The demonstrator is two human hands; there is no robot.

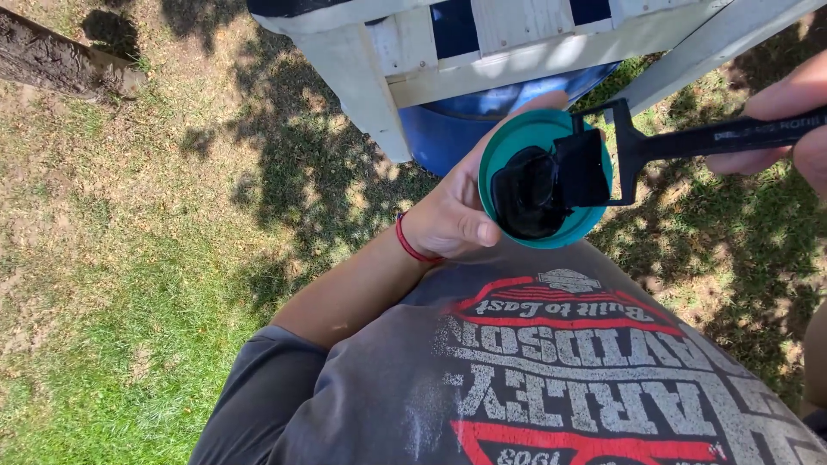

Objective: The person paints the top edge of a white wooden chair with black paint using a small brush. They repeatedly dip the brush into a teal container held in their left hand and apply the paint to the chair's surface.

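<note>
Left hand [452, 215] cupping teal bowl [544, 179], black brush [603, 159] dipped

A: Where does the single view sit?

B: On the person's head, facing steeply down the chest to the grass [129, 284], so the grey shirt [517, 379] fills the bottom edge.

A: How near is it?

B: Close. The left hand [457, 215] grips a teal cup [544, 178] just above centre; the right hand [788, 129] is cut by the right edge. Beyond the grip, a white wooden frame [362, 77] meets the top edge.

A: Shared ground?

B: Only one view is shown.
</note>
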